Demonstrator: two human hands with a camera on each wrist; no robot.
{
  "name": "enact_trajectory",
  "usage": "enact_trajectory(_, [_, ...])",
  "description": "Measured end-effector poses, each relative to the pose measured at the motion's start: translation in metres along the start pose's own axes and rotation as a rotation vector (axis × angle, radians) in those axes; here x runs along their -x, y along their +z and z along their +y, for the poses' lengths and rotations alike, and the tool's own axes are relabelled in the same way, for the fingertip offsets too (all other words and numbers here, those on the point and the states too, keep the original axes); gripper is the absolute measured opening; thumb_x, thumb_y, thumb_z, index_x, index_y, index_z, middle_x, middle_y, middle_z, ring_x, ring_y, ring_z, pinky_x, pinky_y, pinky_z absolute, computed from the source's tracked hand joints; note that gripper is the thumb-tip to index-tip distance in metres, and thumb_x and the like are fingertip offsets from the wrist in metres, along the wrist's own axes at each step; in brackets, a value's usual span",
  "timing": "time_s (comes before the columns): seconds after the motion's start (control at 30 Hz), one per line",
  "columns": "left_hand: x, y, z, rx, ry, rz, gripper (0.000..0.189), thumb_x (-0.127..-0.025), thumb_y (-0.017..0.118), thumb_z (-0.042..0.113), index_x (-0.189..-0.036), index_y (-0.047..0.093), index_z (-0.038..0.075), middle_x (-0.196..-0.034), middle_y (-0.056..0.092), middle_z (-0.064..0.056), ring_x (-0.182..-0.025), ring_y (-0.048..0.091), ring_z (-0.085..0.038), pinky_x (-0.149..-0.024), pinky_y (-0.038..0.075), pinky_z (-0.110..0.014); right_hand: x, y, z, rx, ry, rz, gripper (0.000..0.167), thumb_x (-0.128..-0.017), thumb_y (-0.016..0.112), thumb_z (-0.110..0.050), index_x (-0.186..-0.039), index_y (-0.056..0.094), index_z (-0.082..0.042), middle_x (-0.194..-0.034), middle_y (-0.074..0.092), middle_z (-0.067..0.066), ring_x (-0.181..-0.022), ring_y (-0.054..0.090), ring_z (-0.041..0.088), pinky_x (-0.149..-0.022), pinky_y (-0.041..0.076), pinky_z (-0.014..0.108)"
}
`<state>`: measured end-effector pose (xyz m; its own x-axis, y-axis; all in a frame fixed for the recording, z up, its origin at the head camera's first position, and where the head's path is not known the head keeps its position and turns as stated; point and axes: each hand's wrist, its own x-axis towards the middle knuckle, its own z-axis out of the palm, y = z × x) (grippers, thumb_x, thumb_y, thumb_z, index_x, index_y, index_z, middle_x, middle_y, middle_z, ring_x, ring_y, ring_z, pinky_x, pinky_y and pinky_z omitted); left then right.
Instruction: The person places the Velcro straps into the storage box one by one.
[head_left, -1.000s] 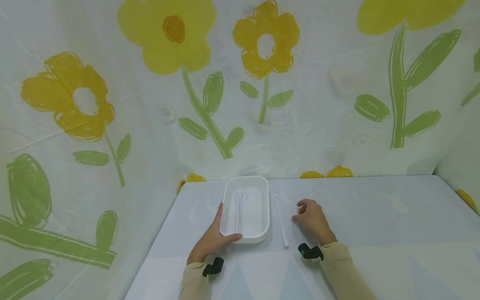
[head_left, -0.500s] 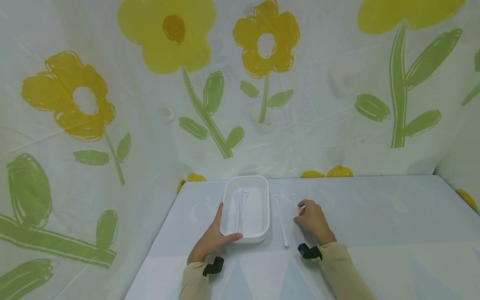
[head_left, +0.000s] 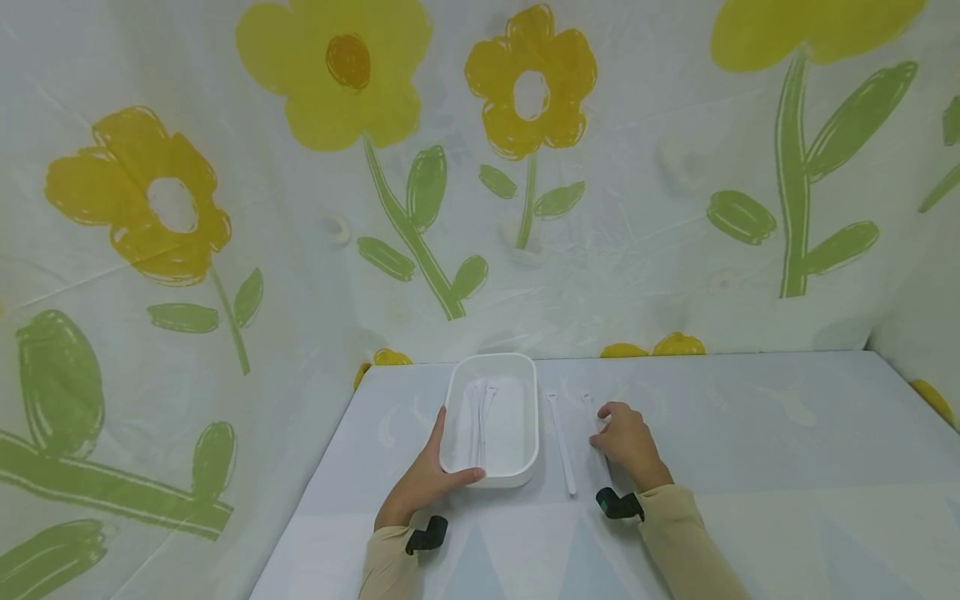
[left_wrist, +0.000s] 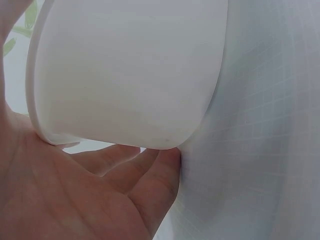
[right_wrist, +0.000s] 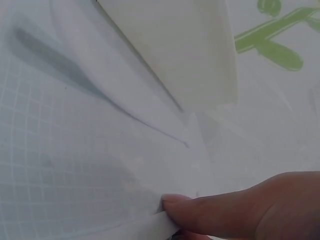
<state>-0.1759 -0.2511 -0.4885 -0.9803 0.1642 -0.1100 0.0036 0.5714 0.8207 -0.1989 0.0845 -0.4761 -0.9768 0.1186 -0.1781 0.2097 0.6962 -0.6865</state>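
Observation:
A white open box (head_left: 527, 433) stands on the table, with several thin white sticks (head_left: 478, 425) lying inside along its left side. My left hand (head_left: 425, 477) holds the box at its near left corner, thumb over the near rim and fingers along the left wall. In the left wrist view the fingertips (left_wrist: 167, 165) reach the box's lower edge. My right hand (head_left: 627, 443) pinches a slim white plastic stick (head_left: 588, 405) with a small wider head at its far end. A similar white stick (head_left: 561, 446) lies between this hand and the box.
A pale cloth with printed shapes covers the table (head_left: 750, 433). Close behind the box rises a white curtain (head_left: 615, 275) with yellow flowers, which also hangs along both sides. Each wrist wears a small black camera (head_left: 426, 534).
My right hand has shifted very slightly to the right, and the pinched stick has moved a little with it. The left hand and the box have stayed in place.

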Motion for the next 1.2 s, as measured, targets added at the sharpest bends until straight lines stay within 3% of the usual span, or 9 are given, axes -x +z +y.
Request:
enact_trajectory(0.63, [-0.0007,0.0001,0.0012,-0.006,-0.005,-0.001,0.134,-0.075,0.09,0.049,-0.167,-0.005,0.03,-0.176,0.008,-0.007,-0.158,0.024,-0.037,-0.122,0.029,-0.067,0.0014,-0.004,-0.0012,0.047,-0.035,-0.016,0.035,-0.088,0.075,-0.005,-0.119,0.065,0.007,-0.095,0.072,0.017,-0.078,0.066,0.025,-0.069,0.055,0.038])
enact_trajectory(1.2, [-0.0001,0.0011,0.0006,-0.004,-0.01,0.012,0.133,-0.075,0.09,0.05,-0.168,-0.003,0.027,-0.176,0.007,-0.007,-0.158,0.026,-0.037,-0.121,0.03,-0.067,0.0028,-0.0043,-0.0015,0.021,-0.057,-0.031,0.027,-0.088,0.07,-0.001,-0.113,0.068,0.007,-0.097,0.071,0.017,-0.08,0.066,0.025,-0.071,0.057,0.039])
